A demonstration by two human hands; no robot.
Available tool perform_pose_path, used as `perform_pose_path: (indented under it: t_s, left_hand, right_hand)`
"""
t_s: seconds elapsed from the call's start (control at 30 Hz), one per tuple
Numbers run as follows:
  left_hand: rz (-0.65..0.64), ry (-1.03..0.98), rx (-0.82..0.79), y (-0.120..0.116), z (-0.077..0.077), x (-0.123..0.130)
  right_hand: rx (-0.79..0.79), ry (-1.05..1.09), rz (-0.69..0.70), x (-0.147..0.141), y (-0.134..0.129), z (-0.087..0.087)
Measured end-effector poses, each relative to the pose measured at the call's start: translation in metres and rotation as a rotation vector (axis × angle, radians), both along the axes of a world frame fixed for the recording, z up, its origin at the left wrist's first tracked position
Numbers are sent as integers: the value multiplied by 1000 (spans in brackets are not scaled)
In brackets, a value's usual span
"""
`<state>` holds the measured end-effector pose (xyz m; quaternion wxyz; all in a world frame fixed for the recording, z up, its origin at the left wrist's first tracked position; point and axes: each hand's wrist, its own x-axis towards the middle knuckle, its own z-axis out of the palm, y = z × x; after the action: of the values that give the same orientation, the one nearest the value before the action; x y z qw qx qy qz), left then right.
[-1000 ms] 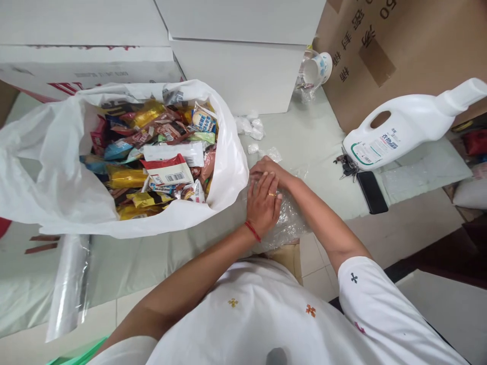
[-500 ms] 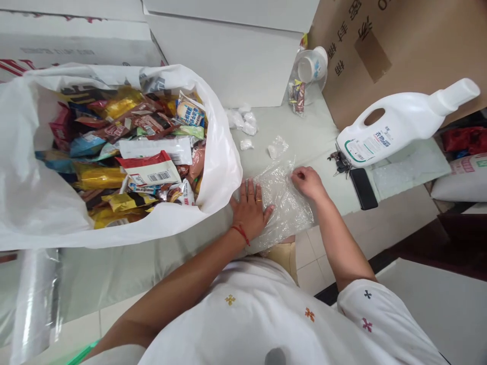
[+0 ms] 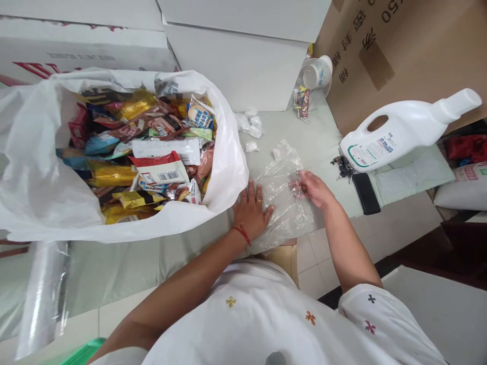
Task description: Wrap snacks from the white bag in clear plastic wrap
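Note:
A crinkled clear plastic bag (image 3: pixel 283 203) lies spread on the cloth-covered table in front of me. My left hand (image 3: pixel 251 210) presses flat on its left side, fingers stretched out. At the bag's right edge my right hand (image 3: pixel 315 187) pinches the thin plastic, with some fingertips seen through the film. Just left of my left hand stands a large white plastic bag (image 3: pixel 228 167), its mouth wide and full of wrapped snacks (image 3: pixel 160 170). Small crumpled white wads (image 3: pixel 253 124) rest beyond the clear bag.
To the right are a white detergent bottle (image 3: pixel 395 129), keys (image 3: pixel 344 167) and a black phone (image 3: pixel 366 193). White boxes (image 3: pixel 236 66) and a brown carton (image 3: pixel 418 56) line the back. Paper cups (image 3: pixel 316 76) lie beside wrapped snacks (image 3: pixel 302 103). A plastic roll (image 3: pixel 43 294) is at left.
My right hand has shifted slightly right and opened from a tight curl, drawing the clear bag's upper edge with it. My left hand stays in place. The view has shifted a little.

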<state>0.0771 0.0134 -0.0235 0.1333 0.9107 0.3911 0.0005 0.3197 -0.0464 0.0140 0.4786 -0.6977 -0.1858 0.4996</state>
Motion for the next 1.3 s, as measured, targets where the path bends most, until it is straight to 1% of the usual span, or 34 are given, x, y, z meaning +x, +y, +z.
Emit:
perform_pose_path:
  t_s: [0.07, 0.13, 0.27, 0.33, 0.4, 0.47, 0.53, 0.6, 0.67, 0.7, 0.73, 0.83, 0.93, 1.0, 1.07, 1.13, 1.2, 1.3]
  left_hand:
    - [-2, -12, 6, 3, 0, 0]
    - [-5, -27, 16, 8, 0, -2]
    - [-41, -45, 14, 16, 1, -6]
    - [-58, -42, -2, 17, 1, -7]
    - [-55, -35, -15, 18, 1, -8]
    - [-47, -31, -18, 17, 2, -7]
    - [-43, -33, -19, 17, 2, -7]
    - [-38, -37, -23, 17, 1, -7]
    - [-28, -37, -28, 17, 1, -7]
    - [-25, -37, -29, 18, 1, -6]
    - [-24, -37, -30, 18, 1, -6]
    - [-31, -43, -33, 20, 3, -5]
    - [-29, -42, -39, 19, 5, -3]
    - [-28, -41, -41, 20, 6, -3]
    - [-34, -57, -44, 21, 5, -5]
    - [-50, -98, -55, 24, 1, -11]
    - [-82, -159, -70, 29, -4, -19]
    - [-129, -216, -93, 34, -12, -31]
  right_hand:
    - [-64, 22, 146, 2, -8, 4]
    - [-98, 6, 199, 12, -16, 8]
    - [-79, -51, 102, 44, -26, 17]
    - [-47, -97, 44, 52, -24, 18]
    - [-43, -109, -6, 48, -21, 18]
    - [-74, -60, -13, 36, -19, 17]
    - [-115, 24, 56, 23, -22, 15]
    - [-157, 93, 168, 17, -31, 15]
    - [-216, 122, 250, 20, -46, 16]
    - [-245, 118, 258, 24, -54, 18]
    - [-267, 101, 243, 30, -63, 19]
    - [-270, 5, 119, 46, -82, 25]
    - [-235, -62, 40, 43, -87, 27]
    - [-230, -64, 49, 33, -85, 24]
    - [-241, -64, 91, 23, -84, 18]
    - [-244, -92, 106, 21, -87, 12]
    - [-237, -151, 66, 28, -95, 7]
    - [-216, -338, -62, 44, -101, 2]
